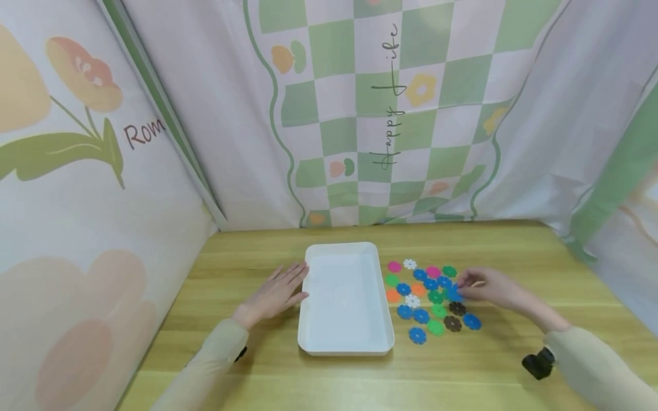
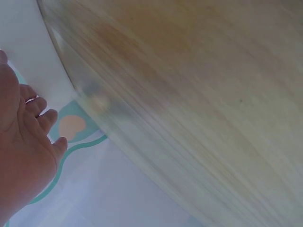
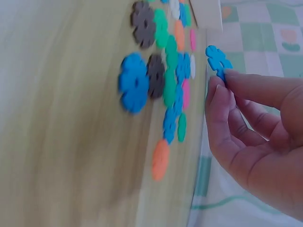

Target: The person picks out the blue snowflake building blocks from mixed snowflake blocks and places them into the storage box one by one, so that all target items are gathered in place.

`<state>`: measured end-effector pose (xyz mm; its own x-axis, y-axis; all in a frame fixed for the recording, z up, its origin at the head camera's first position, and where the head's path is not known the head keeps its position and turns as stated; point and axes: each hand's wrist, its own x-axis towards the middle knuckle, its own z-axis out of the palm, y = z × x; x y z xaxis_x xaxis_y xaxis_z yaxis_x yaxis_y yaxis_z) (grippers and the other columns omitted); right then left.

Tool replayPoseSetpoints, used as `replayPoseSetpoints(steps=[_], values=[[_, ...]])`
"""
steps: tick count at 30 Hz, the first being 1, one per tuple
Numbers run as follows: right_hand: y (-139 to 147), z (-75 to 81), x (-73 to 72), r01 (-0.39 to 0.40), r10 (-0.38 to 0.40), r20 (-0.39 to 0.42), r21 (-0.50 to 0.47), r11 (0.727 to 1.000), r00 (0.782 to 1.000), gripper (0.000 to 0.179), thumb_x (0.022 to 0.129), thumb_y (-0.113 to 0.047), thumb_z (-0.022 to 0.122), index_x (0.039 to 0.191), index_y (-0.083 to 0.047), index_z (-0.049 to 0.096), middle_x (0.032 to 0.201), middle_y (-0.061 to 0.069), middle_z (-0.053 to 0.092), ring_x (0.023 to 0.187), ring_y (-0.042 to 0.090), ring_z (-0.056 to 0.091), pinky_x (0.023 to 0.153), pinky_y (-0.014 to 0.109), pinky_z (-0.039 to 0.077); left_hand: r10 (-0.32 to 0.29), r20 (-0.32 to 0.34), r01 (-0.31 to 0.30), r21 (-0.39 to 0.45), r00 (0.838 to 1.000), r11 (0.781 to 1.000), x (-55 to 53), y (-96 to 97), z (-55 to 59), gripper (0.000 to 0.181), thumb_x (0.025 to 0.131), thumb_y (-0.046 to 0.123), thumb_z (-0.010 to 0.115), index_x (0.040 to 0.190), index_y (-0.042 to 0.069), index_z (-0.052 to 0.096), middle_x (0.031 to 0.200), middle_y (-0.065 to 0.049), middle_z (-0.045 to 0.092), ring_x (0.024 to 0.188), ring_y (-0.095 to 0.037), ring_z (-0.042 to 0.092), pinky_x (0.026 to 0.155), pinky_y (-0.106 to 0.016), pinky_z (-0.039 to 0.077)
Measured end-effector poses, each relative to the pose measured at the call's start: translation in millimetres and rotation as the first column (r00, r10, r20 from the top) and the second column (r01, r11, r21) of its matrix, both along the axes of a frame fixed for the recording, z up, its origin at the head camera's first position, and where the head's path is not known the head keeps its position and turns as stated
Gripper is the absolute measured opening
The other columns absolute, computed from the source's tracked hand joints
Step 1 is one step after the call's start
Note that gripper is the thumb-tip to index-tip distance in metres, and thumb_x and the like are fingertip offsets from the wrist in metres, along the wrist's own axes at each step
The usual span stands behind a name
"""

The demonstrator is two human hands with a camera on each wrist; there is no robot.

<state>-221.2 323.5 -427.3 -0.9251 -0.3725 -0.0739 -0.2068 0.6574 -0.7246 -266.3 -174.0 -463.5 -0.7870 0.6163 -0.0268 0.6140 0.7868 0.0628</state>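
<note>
My left hand [image 1: 273, 293] lies at the left side of a white rectangular tray [image 1: 345, 302], its fingers straight and the fingertips at the rim. In the left wrist view, the fingers show beside the white tray wall [image 2: 33, 42]. Right of the tray, my right hand [image 1: 490, 287] pinches a blue flower-shaped disc [image 3: 218, 59] between thumb and fingertips. That disc is raised above the table and tilted in the right wrist view. Below it spread several notched discs, among them a blue one [image 3: 134, 82], a brown one [image 3: 143, 23] and an orange one [image 3: 161, 160].
Scattered flat discs in blue, green, pink, white, orange and brown lie close to the tray's right side; a blue disc [image 1: 417, 335] lies nearest the front. The wooden table [image 1: 247, 371] meets a patterned curtain [image 1: 339, 137] at the back.
</note>
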Motion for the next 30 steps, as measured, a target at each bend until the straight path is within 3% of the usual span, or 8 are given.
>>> replayPoseSetpoints(steps=[10, 15, 25, 30], values=[[-49.4, 10.2, -16.6, -0.057, 0.056, 0.047, 0.010, 0.998, 0.997, 0.019, 0.094, -0.019, 0.067, 0.102, -0.002, 0.063, 0.101, 0.009, 0.069, 0.088, 0.010, 0.062, 0.071, 0.024, 0.057, -0.003, 0.008, 0.003, 0.009, 1.000, 1.000, 0.1, -1.8, -0.3, 0.070, 0.105, 0.052, 0.033, 0.158, 0.009, 0.020, 0.167, -0.008, 0.017, 0.154, -0.028, 0.022, 0.126, -0.055, 0.019], [-72.3, 14.2, -23.0, -0.101, 0.103, 0.076, -0.034, 0.994, 0.992, 0.019, 0.094, -0.017, 0.066, 0.102, 0.000, 0.063, 0.098, 0.011, 0.068, 0.085, 0.009, 0.062, 0.072, 0.024, 0.057, -0.004, 0.017, 0.003, 0.016, 1.000, 1.000, -0.7, -1.4, 0.0, 0.070, 0.106, 0.051, 0.033, 0.159, 0.008, 0.019, 0.167, -0.009, 0.016, 0.155, -0.028, 0.021, 0.126, -0.055, 0.019], [-114.3, 13.9, -33.0, -0.117, 0.129, 0.134, -0.088, 0.989, 0.983, 0.017, 0.093, -0.016, 0.067, 0.100, -0.001, 0.061, 0.095, 0.010, 0.066, 0.083, 0.020, 0.065, 0.074, 0.039, 0.060, -0.009, 0.020, 0.009, 0.021, 1.000, 1.000, -2.7, -0.5, -0.3, 0.069, 0.106, 0.050, 0.034, 0.158, 0.008, 0.019, 0.167, -0.009, 0.016, 0.155, -0.029, 0.021, 0.126, -0.056, 0.018], [-138.6, 15.6, -36.7, -0.132, 0.137, 0.126, -0.042, 0.990, 0.983, 0.013, 0.092, -0.016, 0.068, 0.096, -0.004, 0.064, 0.090, 0.005, 0.067, 0.079, 0.017, 0.064, 0.071, 0.032, 0.057, -0.007, 0.026, 0.006, 0.019, 1.000, 1.000, -1.9, -0.7, -0.3, 0.069, 0.106, 0.050, 0.033, 0.158, 0.008, 0.019, 0.167, -0.009, 0.016, 0.154, -0.029, 0.021, 0.126, -0.056, 0.018]])
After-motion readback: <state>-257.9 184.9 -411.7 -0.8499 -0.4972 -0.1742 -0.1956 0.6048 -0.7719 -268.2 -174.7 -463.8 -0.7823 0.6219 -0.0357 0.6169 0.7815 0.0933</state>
